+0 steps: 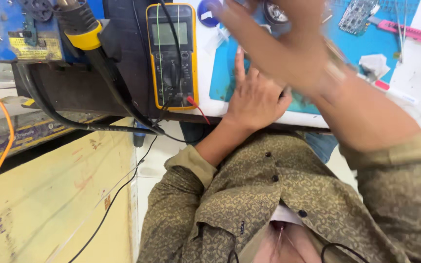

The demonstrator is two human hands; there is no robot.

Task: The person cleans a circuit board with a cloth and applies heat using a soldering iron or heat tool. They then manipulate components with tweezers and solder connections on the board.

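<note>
The multimeter (172, 54) and its leads block the desk (417, 73) leftward; the blue mat (222, 80) lies bare beside the left hand (254, 100).

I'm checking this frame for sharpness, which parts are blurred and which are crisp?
Head view: the right hand is smeared by motion blur; the left hand, resting on the teal mat, and the yellow multimeter are sharp; lighting even, no strong glare.

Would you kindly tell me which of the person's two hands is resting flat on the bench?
The left hand rests palm down on the teal mat beside the yellow multimeter; the right hand is raised above it, blurred.
</note>
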